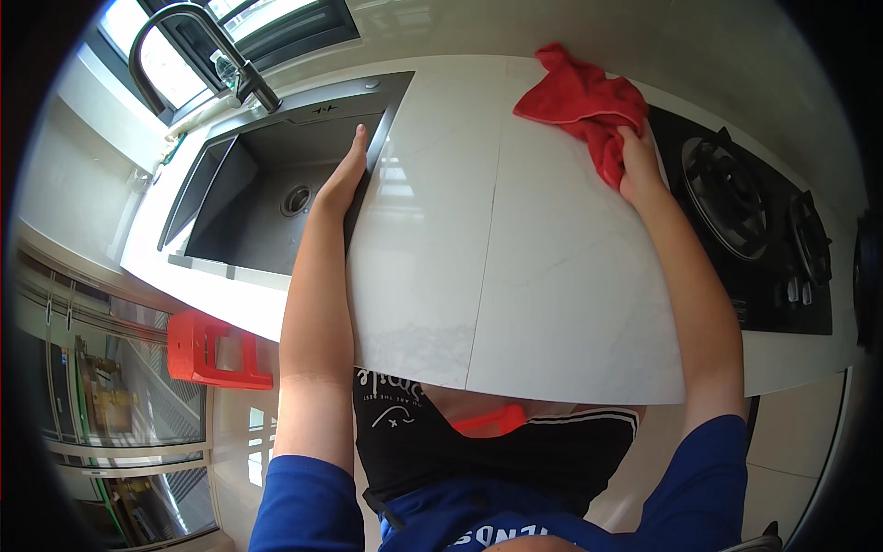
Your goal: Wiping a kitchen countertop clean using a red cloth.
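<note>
A crumpled red cloth (583, 100) lies on the white countertop (441, 241) at its back right. My right hand (640, 165) grips the cloth's near right end, close to the cooktop's left edge. Over the right rim of the dark metal sink (265, 207) is my left hand (345, 172), seen edge-on with a digit stretched out and nothing visible in it. Most of its fingers are hidden from this angle, and I cannot tell how firmly it touches the rim.
A black gas cooktop (741, 228) is set into the counter at right. The tall curved faucet (200, 17) rises behind the sink, by the window. A red plastic stool (207, 352) stands on the floor at left, near glass-fronted cabinet doors (124, 400).
</note>
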